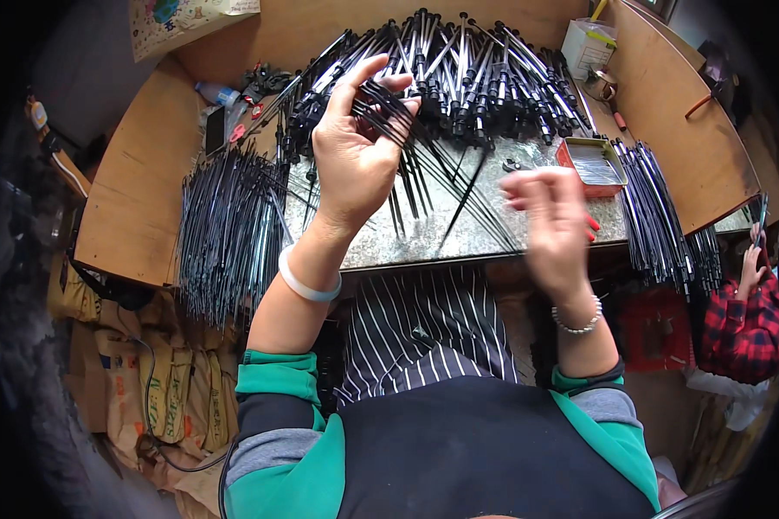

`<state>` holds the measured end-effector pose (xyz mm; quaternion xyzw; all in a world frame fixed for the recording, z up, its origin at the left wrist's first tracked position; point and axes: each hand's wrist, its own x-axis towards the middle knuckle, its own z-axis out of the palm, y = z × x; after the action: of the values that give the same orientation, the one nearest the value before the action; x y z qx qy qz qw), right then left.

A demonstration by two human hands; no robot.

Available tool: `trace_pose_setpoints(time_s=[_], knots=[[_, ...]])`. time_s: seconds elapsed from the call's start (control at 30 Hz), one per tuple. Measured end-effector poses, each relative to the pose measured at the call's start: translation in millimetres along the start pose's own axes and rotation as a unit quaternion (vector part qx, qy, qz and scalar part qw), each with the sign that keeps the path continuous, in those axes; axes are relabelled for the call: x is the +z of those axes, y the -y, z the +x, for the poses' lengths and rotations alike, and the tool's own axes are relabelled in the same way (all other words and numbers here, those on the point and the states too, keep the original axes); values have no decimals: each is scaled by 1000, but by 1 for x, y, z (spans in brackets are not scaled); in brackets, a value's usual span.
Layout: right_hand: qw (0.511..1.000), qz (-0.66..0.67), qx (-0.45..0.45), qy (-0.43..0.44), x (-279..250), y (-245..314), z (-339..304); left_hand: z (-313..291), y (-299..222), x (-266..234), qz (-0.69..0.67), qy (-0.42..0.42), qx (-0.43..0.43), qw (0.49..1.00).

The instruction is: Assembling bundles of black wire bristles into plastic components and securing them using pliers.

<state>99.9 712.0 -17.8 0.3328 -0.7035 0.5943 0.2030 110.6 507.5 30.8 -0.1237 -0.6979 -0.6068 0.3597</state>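
Black rods [431, 150], clasped in the left hand [353, 147], slant toward the right hand [552, 221], grip unclear.

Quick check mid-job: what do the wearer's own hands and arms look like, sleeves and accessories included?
The left hand and the right hand are ungloved; the right is blurred. A smooth white bangle circles the left forearm, and a silvery beaded bracelet the right wrist. Both sleeves, pushed up, combine green, black and grey.
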Motion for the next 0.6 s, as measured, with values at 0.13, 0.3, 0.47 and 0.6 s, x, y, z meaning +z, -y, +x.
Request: trace_pose_setpoints(time_s=[0.13, 0.3, 0.47, 0.6], knots=[[986, 91, -43, -135, -69, 22, 6, 3, 3, -14, 17, -24, 8, 1000], [991, 71, 63, -94, -93, 53, 8, 0, -2, -4, -46, -2, 6, 999], [968, 114, 214, 58, -30, 47, -8, -13, -17, 27, -32, 31, 26, 999], [891, 303, 321, 104, -12, 57, -18, -15, -20, 35, 49, 55, 23, 997]])
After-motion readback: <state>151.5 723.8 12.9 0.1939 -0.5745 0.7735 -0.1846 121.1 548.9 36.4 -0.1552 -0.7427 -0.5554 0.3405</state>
